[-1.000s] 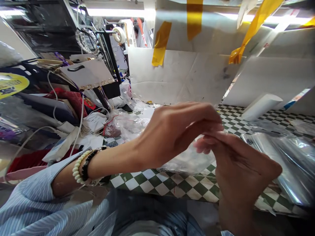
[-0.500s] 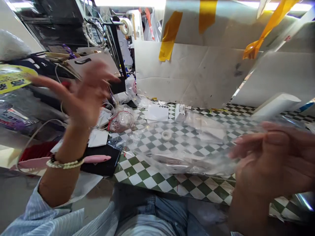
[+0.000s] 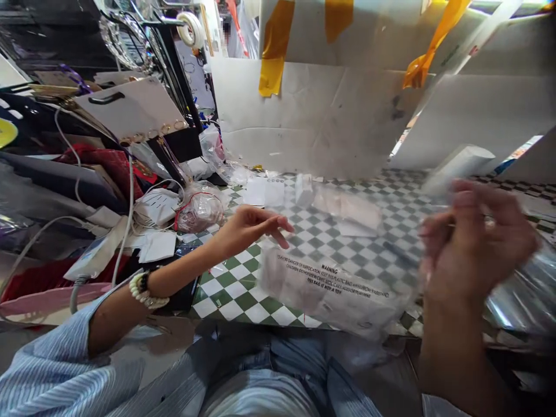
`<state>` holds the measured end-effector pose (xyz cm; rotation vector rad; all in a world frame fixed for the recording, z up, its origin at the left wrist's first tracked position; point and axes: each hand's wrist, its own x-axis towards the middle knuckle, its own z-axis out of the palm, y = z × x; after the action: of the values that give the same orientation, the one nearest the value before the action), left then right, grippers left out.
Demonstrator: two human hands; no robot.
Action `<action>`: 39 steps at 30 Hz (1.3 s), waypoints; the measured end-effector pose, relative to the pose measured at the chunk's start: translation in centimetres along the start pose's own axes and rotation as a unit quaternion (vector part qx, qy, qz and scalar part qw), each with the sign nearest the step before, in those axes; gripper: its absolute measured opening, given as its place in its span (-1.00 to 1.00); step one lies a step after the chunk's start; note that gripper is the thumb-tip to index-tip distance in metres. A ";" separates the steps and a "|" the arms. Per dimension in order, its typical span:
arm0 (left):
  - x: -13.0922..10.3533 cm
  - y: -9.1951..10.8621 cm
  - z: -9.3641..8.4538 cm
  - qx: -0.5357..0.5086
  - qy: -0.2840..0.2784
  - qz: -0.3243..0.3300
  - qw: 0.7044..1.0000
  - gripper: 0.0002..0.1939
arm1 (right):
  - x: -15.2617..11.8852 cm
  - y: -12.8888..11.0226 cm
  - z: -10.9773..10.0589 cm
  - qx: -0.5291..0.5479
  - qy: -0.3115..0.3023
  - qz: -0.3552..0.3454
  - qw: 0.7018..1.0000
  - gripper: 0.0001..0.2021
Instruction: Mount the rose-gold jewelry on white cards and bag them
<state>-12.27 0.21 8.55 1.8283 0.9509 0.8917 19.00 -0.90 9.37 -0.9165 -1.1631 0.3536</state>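
Near the desk's [image 3: 234, 289] front edge, the right hand [image 3: 482, 246] probably steadies the limp clear bag [image 3: 330, 284], grip too blurred to tell; left hand [image 3: 256, 226] loosely spread.

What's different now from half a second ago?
The left hand has come down and to the right, to the left end of the clear bag. The bag's near side has come closer, its printed warning now readable. The right hand stays on the right; blur hides its grip. The white roll and yellow tape look unmoved.
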 end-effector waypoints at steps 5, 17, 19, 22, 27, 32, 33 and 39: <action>4.1 -6.8 1.4 0.078 -0.050 -0.083 0.992 -0.57 | 0.0 9.6 1.9 -0.020 -0.005 0.142 0.990 -0.70; 7.0 -5.3 8.1 0.292 -0.213 0.151 0.920 -0.79 | 2.7 15.6 2.6 -0.067 -0.124 0.261 0.955 -0.81; 6.5 -6.2 9.0 0.309 -0.264 0.170 0.898 -0.79 | 2.6 16.0 2.9 -0.067 -0.129 0.268 0.952 -0.80; 5.9 -7.6 8.0 0.362 -0.252 0.142 0.886 -0.71 | 2.2 16.2 2.9 -0.062 -0.131 0.259 0.955 -0.79; 7.3 -8.0 2.7 0.439 -0.139 0.038 0.887 -0.68 | 2.6 16.0 2.5 -0.038 -0.131 0.267 0.954 -0.76; 11.3 -8.9 -1.3 0.391 -0.043 -0.070 0.917 -0.53 | 3.9 15.5 1.7 -0.019 -0.164 0.320 0.933 -0.77; 12.0 -9.3 -1.7 0.364 -0.037 -0.095 0.926 -0.46 | 4.2 15.3 1.5 -0.018 -0.174 0.330 0.928 -0.77; 14.7 -11.3 -2.2 0.184 -0.015 -0.197 0.963 -0.33 | 5.7 14.2 0.1 -0.018 -0.233 0.348 0.908 -0.75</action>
<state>-10.39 17.56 1.93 1.8487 1.4749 0.4592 24.06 11.54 2.09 -1.3131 -1.2386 1.1871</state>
